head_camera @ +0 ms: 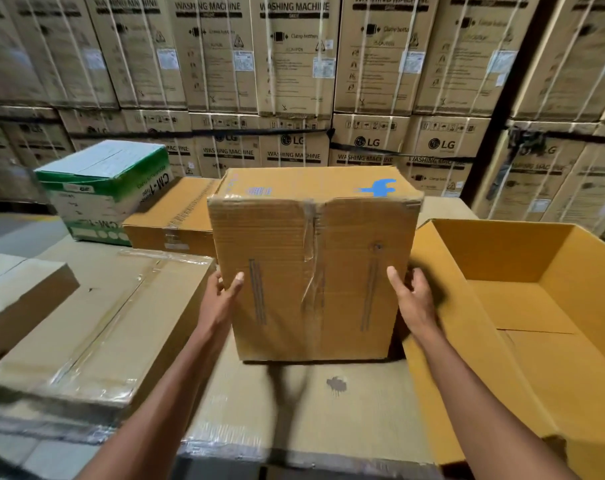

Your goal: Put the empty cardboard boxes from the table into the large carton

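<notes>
A brown cardboard box (pixel 311 271) with torn clear tape and a blue mark on top is held up in the middle of the view. My left hand (pixel 221 299) grips its left side and my right hand (pixel 415 303) grips its right side, thumbs on the near face. The large open carton (pixel 460 334) stands just to the right, its bottom flaps bare. More boxes lie on the table: a flat taped box (pixel 114 323) at the left, a brown box (pixel 173 216) behind it, and a green and white box (pixel 103 188) at the back left.
The table (pixel 328 403) is covered with cardboard and plastic wrap, with a dark stain near the front. Another box corner (pixel 17 289) shows at the far left. Stacked washing machine cartons (pixel 294 81) form a wall behind the table.
</notes>
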Tool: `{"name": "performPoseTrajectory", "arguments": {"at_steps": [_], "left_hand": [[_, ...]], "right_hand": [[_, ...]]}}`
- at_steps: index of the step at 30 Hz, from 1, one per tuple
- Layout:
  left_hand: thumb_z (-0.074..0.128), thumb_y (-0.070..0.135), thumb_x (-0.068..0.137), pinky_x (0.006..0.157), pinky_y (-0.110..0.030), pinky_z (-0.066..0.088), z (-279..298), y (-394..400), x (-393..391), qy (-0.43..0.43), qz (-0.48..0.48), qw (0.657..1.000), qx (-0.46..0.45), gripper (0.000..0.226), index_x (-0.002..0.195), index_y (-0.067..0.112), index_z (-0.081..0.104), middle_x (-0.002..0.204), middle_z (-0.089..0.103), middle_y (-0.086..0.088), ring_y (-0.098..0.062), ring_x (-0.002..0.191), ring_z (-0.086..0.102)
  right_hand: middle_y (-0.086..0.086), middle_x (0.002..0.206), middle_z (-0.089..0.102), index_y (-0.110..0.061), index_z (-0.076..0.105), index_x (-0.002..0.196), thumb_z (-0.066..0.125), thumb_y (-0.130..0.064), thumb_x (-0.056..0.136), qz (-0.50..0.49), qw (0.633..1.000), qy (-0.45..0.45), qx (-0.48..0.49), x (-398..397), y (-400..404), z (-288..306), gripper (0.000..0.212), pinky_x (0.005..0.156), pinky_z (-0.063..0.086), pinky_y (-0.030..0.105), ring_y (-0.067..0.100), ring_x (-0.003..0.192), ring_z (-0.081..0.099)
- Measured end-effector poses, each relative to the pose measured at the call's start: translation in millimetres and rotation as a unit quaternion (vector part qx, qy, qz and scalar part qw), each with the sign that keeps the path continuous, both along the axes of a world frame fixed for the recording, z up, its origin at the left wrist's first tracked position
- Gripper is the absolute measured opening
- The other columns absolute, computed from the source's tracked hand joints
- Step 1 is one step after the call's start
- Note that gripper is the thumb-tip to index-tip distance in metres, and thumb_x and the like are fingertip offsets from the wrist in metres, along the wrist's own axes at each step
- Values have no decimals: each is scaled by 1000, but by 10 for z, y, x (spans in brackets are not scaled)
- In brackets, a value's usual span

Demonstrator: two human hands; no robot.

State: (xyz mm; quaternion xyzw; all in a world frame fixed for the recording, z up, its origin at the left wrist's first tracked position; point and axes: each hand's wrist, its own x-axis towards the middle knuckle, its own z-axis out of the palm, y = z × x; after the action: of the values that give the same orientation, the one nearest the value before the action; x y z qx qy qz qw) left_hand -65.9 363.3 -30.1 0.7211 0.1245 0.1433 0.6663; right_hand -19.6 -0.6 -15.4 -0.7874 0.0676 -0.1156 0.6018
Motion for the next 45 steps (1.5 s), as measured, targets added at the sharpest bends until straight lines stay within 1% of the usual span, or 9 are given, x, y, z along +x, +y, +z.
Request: {"name": "performPoseTrajectory", "arguments": {"at_steps": [4,8,13,19,25,31,36,40,45], "left_hand": [[60,73,88,107,-48,49,333,-30,-237,-26,-17,999,40,70,149,42,40,143,58,15,-10,129,58],[44,88,83,103,-59,48,654,-71,-406,-21,-44,999,-2,70,144,53,44,145,56,17,-16,132,55],[28,82,92,105,-60,46,1093,-176,-423,28,-15,999,-39,83,150,27,49,134,60,1,-25,117,55],[39,110,46,97,-62,50,1329,33,-363,152,0,988,-20,136,150,22,49,149,51,-18,-43,126,55],[61,69,82,69,-44,60,1244,112,-365,86,-20,994,-57,71,136,23,58,139,57,-7,-26,117,57],[65,58,80,79,-54,62,1160,149,-326,51,-19,997,-55,69,135,17,52,135,55,-9,-37,118,58],[63,39,93,90,-59,58,936,69,-367,-15,-15,997,-72,35,113,13,50,119,57,-8,-33,117,58],[59,28,99,90,-45,56,600,30,-468,-38,-27,995,-88,20,112,17,47,110,61,-3,-23,107,62],[68,13,82,81,-45,60,-66,237,-539,56,-46,997,-7,42,121,11,52,117,69,-6,-24,103,72]], "right_hand": [[-11,126,63,-29,58,135,59,-58,94,18,998,-16,51,-253,-8,176,50,103,40,35,19,122,56],[-7,148,51,-30,45,149,51,-76,88,36,997,-8,72,-473,-26,393,77,115,32,44,20,138,44],[-10,149,48,-34,41,153,41,-82,86,27,993,-34,110,-540,-55,941,82,114,36,52,21,135,43],[-3,132,60,-35,58,136,30,-100,71,21,999,26,31,-355,-116,1267,96,102,41,46,23,122,52],[-17,95,61,-24,60,134,50,-62,96,61,996,31,51,-458,-161,1247,55,88,34,36,3,89,52],[-7,104,72,-22,69,122,59,-48,97,45,997,-18,54,-497,-223,1209,38,80,46,30,8,99,62],[-3,122,72,-18,57,143,63,-34,97,64,992,-47,95,-512,-275,982,49,88,51,24,10,113,66],[-5,125,72,-19,57,142,60,-12,99,91,989,-35,113,-581,-309,670,44,90,54,22,8,111,69],[6,137,64,-14,51,146,68,-5,83,47,992,59,97,-666,-291,62,65,93,58,34,21,122,64]]}}
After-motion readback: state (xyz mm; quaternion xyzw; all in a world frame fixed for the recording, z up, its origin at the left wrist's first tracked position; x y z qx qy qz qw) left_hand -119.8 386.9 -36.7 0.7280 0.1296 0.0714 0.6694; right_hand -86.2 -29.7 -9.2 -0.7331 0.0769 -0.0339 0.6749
